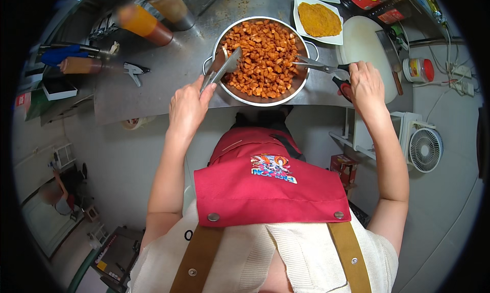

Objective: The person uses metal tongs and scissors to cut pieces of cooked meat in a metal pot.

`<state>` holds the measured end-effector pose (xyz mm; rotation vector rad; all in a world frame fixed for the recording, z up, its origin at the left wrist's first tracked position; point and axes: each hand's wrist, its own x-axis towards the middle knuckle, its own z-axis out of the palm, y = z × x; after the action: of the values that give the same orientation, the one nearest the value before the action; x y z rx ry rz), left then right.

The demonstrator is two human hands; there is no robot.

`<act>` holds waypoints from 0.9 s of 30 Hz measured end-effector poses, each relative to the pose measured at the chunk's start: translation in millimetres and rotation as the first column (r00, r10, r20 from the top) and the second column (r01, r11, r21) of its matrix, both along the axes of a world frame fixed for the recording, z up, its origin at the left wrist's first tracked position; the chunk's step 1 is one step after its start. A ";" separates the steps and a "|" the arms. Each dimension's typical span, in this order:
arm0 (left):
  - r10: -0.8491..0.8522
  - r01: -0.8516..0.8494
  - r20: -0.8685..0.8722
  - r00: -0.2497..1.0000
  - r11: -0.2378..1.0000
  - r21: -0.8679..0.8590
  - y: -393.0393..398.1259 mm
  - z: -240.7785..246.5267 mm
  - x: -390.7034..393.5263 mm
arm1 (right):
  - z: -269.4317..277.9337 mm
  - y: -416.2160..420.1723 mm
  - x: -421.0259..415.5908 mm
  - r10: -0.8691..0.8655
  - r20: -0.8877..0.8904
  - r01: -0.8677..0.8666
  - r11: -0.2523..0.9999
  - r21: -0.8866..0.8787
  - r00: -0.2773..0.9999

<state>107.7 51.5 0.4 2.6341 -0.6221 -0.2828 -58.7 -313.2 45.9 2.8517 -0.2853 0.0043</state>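
Note:
A round metal pan [245, 100] with two loop handles stands near the edge of the steel counter, filled with small reddish-orange chopped pieces of food [264, 59]. My left hand [188, 105] grips metal tongs [226, 65], whose broad ends reach into the pan's left side; a pale piece shows at their tips. My right hand [365, 84] holds scissors [325, 67] with black and red handles, the blades apart over the pan's right rim and pointing at the food. Whether the blades touch any piece, I cannot tell.
Behind the pan's right side, a white square plate [338, 39] bears a flat orange-yellow breaded piece. A round white cutting board [360, 38] and a cleaver [388, 49] lie right. Sauce bottles [147, 26] and a white-handled clip-like tool [134, 71] are left. A person [57, 195] is far left.

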 end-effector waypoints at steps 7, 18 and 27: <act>0.066 -0.055 -0.053 0.996 0.980 0.190 -27.1 11.3 13.4 | -15.0 -29.0 61.6 0.091 -0.150 -0.141 0.918 -0.370 0.985; 0.147 -0.112 -0.097 0.984 0.949 0.295 -53.5 -24.3 14.4 | -92.4 -100.1 121.9 0.464 -0.096 -0.468 0.884 -0.023 0.881; 0.203 -0.159 -0.206 0.957 0.965 0.210 -42.7 -49.4 14.7 | -93.9 -103.6 147.6 0.572 -0.026 -0.535 0.783 0.318 0.820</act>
<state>122.4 8.7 -48.9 2.7624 -0.2861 -0.6029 88.9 -416.8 -48.0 3.0978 0.6484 -0.1040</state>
